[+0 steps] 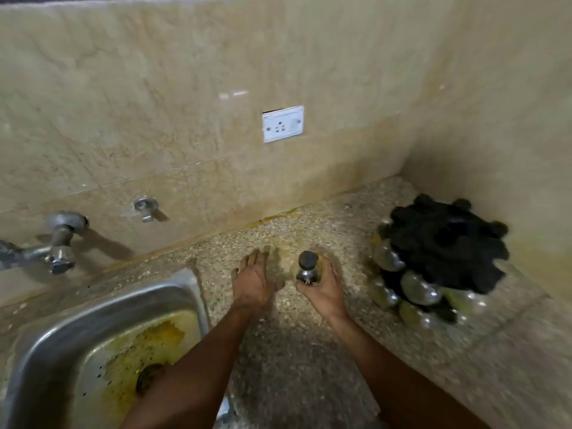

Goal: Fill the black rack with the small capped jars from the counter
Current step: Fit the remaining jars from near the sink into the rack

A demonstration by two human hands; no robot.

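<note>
My right hand (325,286) grips a small glass jar with a black cap (307,267), held upright above the speckled counter (278,351). My left hand (253,280) hovers flat beside it, fingers straight, holding nothing. The black rack (445,243) stands at the right, in the corner by the wall. Several capped jars (418,287) sit in its lower and side slots, lying outward. The frame is blurred, so I cannot tell which rack slots are free.
A steel sink (93,335) with yellow stains fills the lower left, its rim close to my left arm. A tap (58,246) and a valve (145,207) stick out of the tiled wall. A white socket (283,123) sits on the wall above the counter.
</note>
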